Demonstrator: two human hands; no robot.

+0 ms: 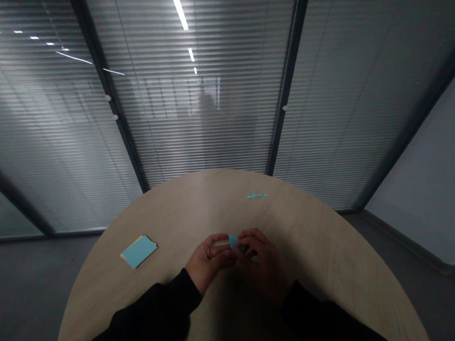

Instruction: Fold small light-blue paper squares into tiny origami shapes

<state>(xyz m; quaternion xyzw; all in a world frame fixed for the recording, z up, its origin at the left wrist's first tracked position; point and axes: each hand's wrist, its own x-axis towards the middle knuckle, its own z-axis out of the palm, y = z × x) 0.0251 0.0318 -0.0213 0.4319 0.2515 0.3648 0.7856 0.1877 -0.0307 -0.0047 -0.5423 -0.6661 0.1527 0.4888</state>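
Between my two hands, just above the table, is a small folded piece of blue paper; most of it is hidden by fingers. My left hand, with a ring on one finger, pinches its left side. From the right, my right hand closes its fingertips on the other side. A stack of paper sheets, blue on top with a yellowish edge showing beneath, lies to the left of my hands. Farther back, right of centre, lie small blue folded paper pieces.
The round wooden table fills the lower middle, its curved edge close to the glass wall. Blinds hang behind dark frames. A pale wall stands at the right, and grey floor shows at both sides.
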